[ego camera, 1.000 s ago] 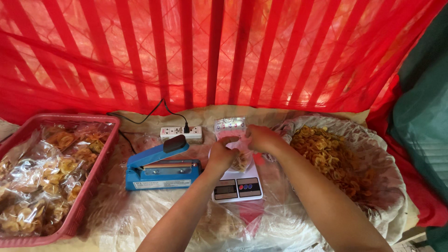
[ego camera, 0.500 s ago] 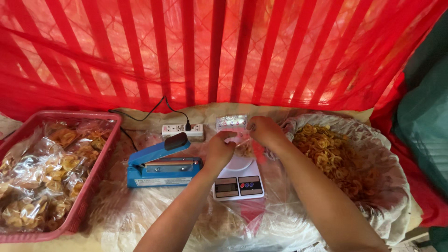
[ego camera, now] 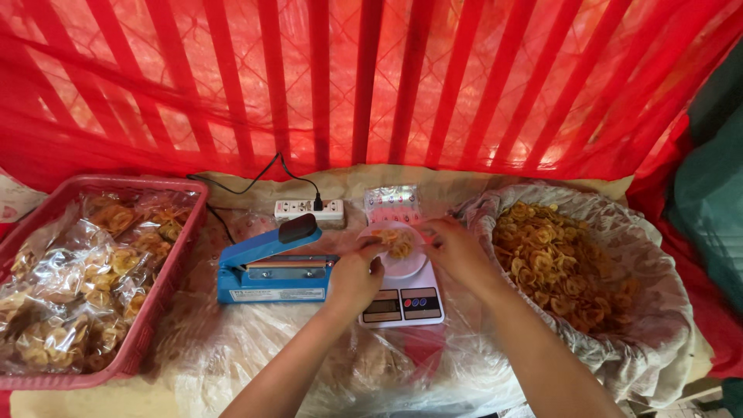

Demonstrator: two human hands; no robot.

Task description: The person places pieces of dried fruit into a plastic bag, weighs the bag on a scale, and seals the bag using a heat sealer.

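Observation:
My left hand and my right hand hold the two sides of a small clear plastic bag with a few yellow chips in it. The bag rests on the round pan of a white digital kitchen scale. A big clear bag of yellow chips lies open just right of my right hand. To the left of my left hand stands a blue heat sealer with a black knob.
A red plastic basket at the left holds several sealed chip bags. A white power strip and a stack of small clear bags lie behind the scale. Red netting hangs along the back. Clear plastic sheeting covers the surface.
Both hands have lowered the small bag from above the scale onto its pan, and the bag's mouth is now held open wider.

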